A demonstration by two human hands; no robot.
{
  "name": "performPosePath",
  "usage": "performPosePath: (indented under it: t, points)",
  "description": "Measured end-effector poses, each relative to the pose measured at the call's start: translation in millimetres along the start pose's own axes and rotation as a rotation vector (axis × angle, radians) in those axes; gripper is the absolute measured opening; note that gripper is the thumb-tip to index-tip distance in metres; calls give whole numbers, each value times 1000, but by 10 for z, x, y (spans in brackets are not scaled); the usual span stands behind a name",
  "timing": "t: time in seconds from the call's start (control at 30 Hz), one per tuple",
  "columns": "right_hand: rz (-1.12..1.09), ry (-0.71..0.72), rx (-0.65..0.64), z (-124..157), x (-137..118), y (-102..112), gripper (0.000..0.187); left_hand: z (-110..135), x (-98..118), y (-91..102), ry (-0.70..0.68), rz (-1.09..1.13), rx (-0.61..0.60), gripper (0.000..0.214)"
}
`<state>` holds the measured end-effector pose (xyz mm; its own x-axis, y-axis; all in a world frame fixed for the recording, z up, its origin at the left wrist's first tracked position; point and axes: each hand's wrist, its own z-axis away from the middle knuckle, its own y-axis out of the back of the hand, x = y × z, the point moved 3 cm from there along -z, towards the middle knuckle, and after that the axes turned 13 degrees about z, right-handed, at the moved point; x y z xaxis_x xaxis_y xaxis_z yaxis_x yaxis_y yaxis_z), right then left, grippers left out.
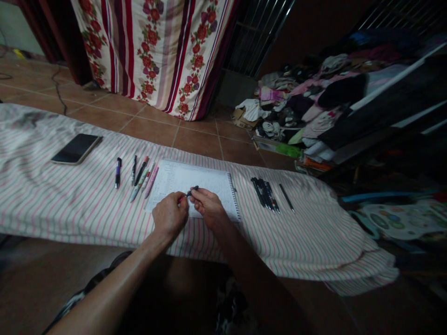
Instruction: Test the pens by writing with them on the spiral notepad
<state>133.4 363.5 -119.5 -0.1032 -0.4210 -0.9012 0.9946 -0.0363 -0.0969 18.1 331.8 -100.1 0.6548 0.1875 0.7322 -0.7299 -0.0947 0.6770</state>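
Observation:
My left hand [170, 213] and my right hand [208, 204] meet over an open spiral notebook [206, 176], both with fingers closed. Between them is a slim pen [189, 193], dark toward the right fingers and with a bit of red at the left fingers. Whether it is in one piece or two, I cannot tell. Left of the notebook lie several pens: a pink one [151, 182], pale patterned ones [137, 190], dark ones [134, 170] and a purple-and-black one [118, 173]. Right of it rests a cluster of dark pens [264, 194], with a single black pen [287, 198] apart from them.
A striped cloth [91, 195] covers the long, low surface. At its left lies a dark-screened tablet or phone [76, 149]. Beyond the tiled floor [199, 139] hangs a floral curtain [153, 51]. Heaped clothes [296, 102] fill the back right, near a patterned plastic chair [394, 216].

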Motion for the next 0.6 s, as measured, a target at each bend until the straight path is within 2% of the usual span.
performPosePath:
  t: [0.3, 0.6]
  points:
    - [-90, -20, 24, -40, 0, 36, 12, 17, 100, -13, -36, -106, 0, 30]
    - [-136, -28, 49, -89, -7, 123, 9, 5, 112, -41, -59, -146, 6, 31]
